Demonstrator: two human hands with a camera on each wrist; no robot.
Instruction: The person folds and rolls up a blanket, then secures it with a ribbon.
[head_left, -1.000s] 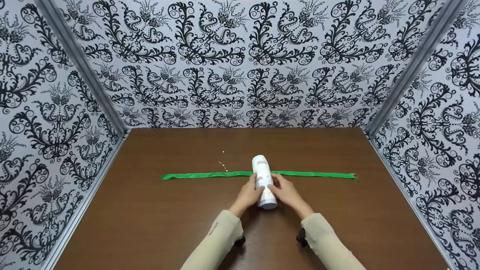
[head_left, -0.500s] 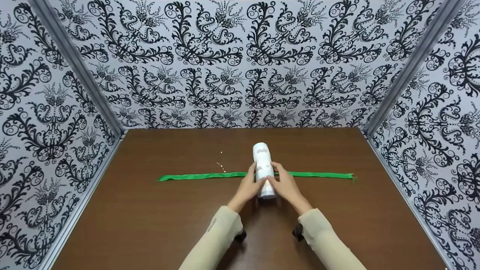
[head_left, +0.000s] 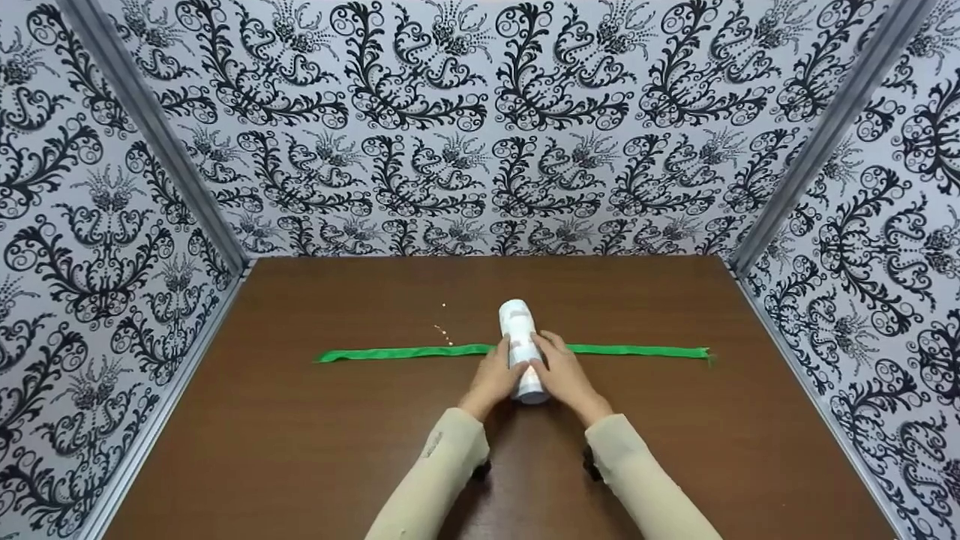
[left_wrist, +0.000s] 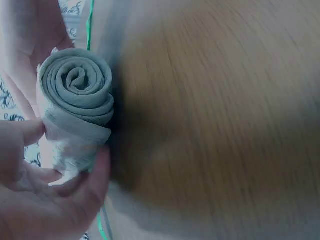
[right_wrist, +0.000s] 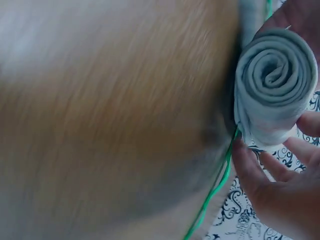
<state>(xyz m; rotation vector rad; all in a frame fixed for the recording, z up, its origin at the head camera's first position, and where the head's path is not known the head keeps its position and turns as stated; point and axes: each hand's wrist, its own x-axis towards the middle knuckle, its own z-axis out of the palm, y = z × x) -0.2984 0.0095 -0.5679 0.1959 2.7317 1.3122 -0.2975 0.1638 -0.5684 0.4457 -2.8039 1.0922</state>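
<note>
A white cloth with faint greyish-pink patches, rolled into a tight cylinder [head_left: 517, 330], lies lengthwise near the table's middle, its far end leaning slightly left. My left hand [head_left: 493, 377] grips its left side, while my right hand [head_left: 564, 373] holds the right side, thumbs on top near the close end. Beneath the roll runs a green ribbon [head_left: 405, 352], its middle hidden by cloth and hands. Spiral layers show at the near end of the rolled cloth [left_wrist: 77, 82] in the left wrist view. Fingers of the right hand [right_wrist: 280, 195] curl around the roll in the right wrist view.
Several small pale specks [head_left: 444, 331] lie on the brown table [head_left: 315, 435] left of the roll, beyond the ribbon. Walls with black scroll patterns [head_left: 480, 150] and grey metal posts [head_left: 825, 135] enclose the table at the back and sides.
Both hands moved the rolled cloth away from the body, then back a little and slightly left. They keep hold of it throughout. The ribbon stays in place.
</note>
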